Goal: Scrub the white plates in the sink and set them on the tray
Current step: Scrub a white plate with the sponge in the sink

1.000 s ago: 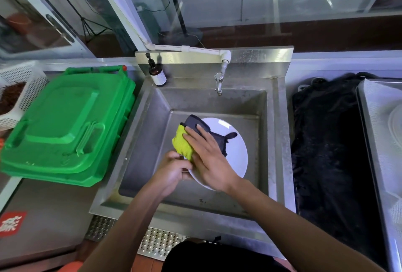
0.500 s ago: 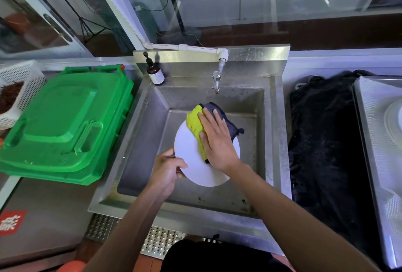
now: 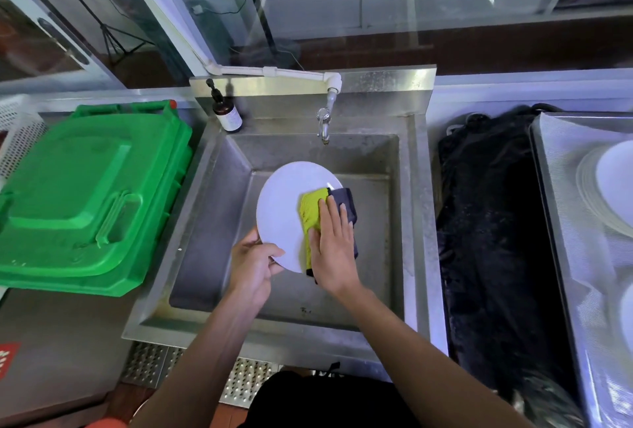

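Observation:
A round white plate (image 3: 284,201) is held tilted over the steel sink (image 3: 212,222). My left hand (image 3: 251,265) grips the plate's lower left rim, thumb on its face. My right hand (image 3: 334,249) lies flat on a yellow-green and dark grey cloth (image 3: 313,212), pressing it against the right side of the plate. The cloth's grey part hangs past the plate's right edge. More white plates (image 3: 613,188) are stacked on the metal tray (image 3: 561,208) at the far right.
A tap (image 3: 323,124) hangs over the back of the sink, with a brown pump bottle (image 3: 227,112) at the back left corner. A green bin lid (image 3: 82,194) lies to the left, a white basket (image 3: 17,133) beyond it. A black mat (image 3: 493,239) lies between sink and tray.
My right hand has slid the cloth from the plate's upper left, across its top, down to its right side. The plate has tipped more toward me, showing more bare face on the left.

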`<state>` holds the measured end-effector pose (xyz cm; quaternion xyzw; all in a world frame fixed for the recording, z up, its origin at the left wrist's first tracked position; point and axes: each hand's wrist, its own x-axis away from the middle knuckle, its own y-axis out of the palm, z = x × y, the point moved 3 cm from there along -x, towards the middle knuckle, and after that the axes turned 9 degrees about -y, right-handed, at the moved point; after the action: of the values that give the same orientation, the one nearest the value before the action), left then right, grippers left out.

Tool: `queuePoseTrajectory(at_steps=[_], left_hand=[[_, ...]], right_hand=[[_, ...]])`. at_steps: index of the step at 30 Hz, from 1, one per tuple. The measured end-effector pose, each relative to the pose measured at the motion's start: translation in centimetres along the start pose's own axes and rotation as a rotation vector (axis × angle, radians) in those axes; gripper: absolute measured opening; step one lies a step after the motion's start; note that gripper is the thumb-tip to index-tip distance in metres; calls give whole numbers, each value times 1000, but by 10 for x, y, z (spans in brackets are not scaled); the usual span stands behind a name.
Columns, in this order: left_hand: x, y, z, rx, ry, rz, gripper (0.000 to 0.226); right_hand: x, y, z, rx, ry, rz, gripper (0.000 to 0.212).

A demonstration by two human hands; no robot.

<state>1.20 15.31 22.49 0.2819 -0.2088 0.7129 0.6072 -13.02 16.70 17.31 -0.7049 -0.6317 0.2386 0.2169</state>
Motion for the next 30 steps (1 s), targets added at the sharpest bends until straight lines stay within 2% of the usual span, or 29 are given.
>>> queuePoseTrajectory(at_steps=[5, 11, 16, 19, 23, 30], left_hand=[[1, 1, 4, 13, 2, 4, 45], [0, 3, 2, -53, 18, -2, 44], [-2, -6, 10, -142, 26, -23, 35], [-7, -13, 20, -196, 31, -35, 34], [-14, -21, 34, -260, 27, -27, 32], [-20, -35, 60, -565, 80, -93, 33]], right_hand=[[16, 5, 4, 8, 55, 36, 57], [8, -4, 10, -95, 118, 133, 60], [-5, -21, 21, -330, 187, 242, 67], [-12, -31, 28, -418, 153, 217, 65], [-20, -38, 29, -417, 102, 198, 64], [-29, -45, 26, -375, 49, 113, 68]])
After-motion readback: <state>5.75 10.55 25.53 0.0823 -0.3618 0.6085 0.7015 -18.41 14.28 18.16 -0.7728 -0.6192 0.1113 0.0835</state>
